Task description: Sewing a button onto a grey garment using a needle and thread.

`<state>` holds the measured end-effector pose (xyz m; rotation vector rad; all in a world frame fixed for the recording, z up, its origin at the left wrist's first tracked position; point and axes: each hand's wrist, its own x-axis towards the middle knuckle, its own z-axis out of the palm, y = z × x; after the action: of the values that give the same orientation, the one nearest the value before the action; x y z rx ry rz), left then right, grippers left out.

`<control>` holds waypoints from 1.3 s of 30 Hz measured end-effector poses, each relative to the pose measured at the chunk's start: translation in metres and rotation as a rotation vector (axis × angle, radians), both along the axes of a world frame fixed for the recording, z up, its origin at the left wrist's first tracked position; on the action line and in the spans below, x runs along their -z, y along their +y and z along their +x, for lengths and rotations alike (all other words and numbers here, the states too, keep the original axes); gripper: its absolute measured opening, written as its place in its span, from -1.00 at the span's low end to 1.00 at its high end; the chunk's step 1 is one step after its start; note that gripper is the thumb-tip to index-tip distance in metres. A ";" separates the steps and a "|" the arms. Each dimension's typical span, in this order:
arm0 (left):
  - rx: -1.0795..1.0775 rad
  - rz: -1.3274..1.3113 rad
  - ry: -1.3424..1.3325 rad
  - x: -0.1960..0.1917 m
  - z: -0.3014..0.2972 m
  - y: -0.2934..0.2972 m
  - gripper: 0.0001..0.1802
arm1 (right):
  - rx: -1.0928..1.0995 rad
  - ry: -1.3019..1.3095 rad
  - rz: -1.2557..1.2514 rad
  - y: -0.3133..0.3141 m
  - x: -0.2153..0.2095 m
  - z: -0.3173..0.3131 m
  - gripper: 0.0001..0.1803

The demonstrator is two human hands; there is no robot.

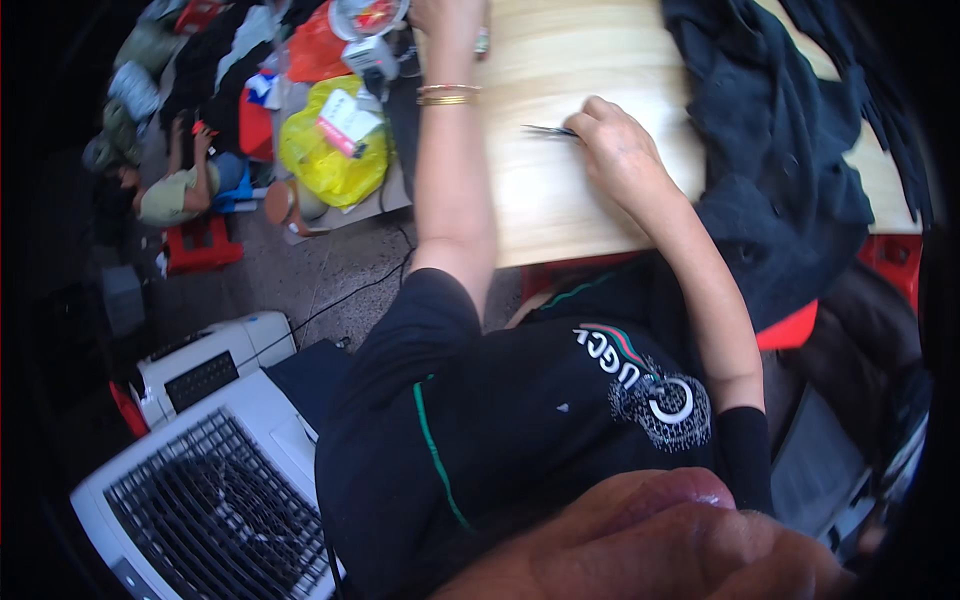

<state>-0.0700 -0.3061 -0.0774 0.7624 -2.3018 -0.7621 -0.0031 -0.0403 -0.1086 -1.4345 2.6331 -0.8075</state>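
My right hand (618, 150) rests over the pale wooden table (560, 215), its fingers closed around thread snips (550, 130). Two slim metal points stick out from the fingers toward the left; the handle is hidden in the hand. Stretched out to the far side, my left hand (448, 12) is cut off by the upper edge of the view, so its fingers do not show. Right of my right hand lies a black garment (770, 130), spread over the table and hanging off its near edge.
Left of the table are a yellow plastic bag (335, 150), a red bag (318, 48) and a clear tub (368, 15). A grey-white air cooler (215, 480) stands at lower left, a cable (345, 308) crosses the floor, and another person (180, 195) sits far left.
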 end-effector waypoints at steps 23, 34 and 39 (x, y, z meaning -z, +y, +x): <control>0.955 -0.163 0.330 -0.007 0.054 0.276 -0.61 | 0.703 -0.317 -0.700 0.231 -0.033 0.027 -0.59; 0.959 -0.083 0.233 0.011 0.053 0.273 -0.68 | 0.646 0.238 -0.219 0.225 -0.035 0.002 -0.60; 0.987 0.144 0.104 0.010 0.052 0.272 -0.68 | 0.642 0.191 -0.249 0.227 -0.029 -0.001 -0.60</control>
<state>-0.0182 -0.0337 -0.0871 -0.4368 -2.4746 -1.3376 -0.0038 0.1871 -0.0793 -0.6982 3.2900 -1.1200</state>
